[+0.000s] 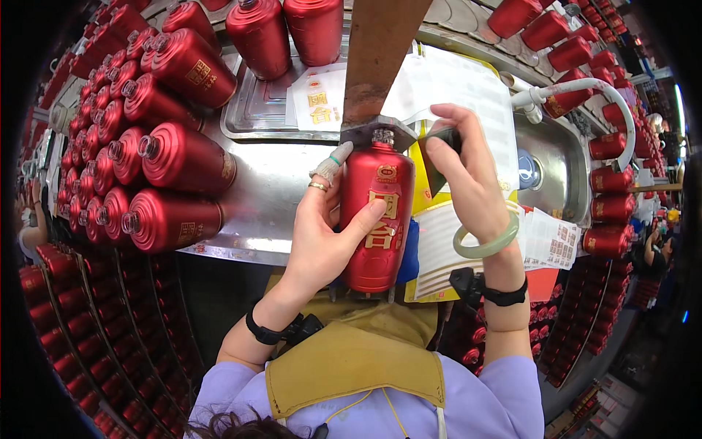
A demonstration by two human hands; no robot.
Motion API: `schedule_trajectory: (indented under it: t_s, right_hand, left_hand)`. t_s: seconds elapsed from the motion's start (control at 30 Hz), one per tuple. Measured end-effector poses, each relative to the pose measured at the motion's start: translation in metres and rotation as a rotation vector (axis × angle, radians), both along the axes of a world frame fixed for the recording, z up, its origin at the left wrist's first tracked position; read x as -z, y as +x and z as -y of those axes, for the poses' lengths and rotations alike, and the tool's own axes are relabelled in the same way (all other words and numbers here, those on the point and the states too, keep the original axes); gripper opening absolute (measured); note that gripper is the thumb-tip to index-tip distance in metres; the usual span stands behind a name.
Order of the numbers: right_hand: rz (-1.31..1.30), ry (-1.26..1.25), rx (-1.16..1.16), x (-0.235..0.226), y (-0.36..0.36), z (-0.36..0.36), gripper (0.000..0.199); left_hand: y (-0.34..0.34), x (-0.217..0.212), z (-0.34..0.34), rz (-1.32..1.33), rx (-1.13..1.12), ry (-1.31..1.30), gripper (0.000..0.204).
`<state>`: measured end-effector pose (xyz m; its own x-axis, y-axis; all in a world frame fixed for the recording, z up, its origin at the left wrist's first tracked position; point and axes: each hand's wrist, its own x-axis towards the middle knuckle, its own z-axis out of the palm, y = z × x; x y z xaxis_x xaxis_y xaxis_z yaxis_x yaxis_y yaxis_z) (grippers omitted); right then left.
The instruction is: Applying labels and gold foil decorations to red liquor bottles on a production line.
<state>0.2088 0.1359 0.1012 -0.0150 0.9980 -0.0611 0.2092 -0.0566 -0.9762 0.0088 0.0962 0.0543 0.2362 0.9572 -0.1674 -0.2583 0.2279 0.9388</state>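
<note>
Apron [351, 366] nearest; our left hand [322, 234] is gripping the red bottle [376, 219], steadying it upright in the jig [376, 132], while our right hand [468, 175] is pinching a dark label [439, 157] beside it

Stacked on the steel counter [270, 183] at left: glossy red metal-look bottles lying on their sides [157, 157]. Behind: shallow steel tray [256, 110], white paper sheets [453, 84]. At right: steel sink basin [559, 168] under curved white hose [607, 95].

Left hand [322, 234] grips upright red bottle [379, 219].
</note>
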Motion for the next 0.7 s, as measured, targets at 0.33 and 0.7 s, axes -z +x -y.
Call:
schedule_trajectory:
  t_s: [0.33,0.7]
  right_hand:
    - [0.691,0.611,-0.321,-0.029,-0.010,-0.026,0.023]
    - [0.418,0.555,-0.100,-0.009,0.002,-0.028,0.020]
  left_hand:
    - [0.001,0.000,-0.001,-0.017,-0.005,0.028,0.078]
    - [-0.007,0.000,-0.001,0.083,0.016,-0.073,0.075]
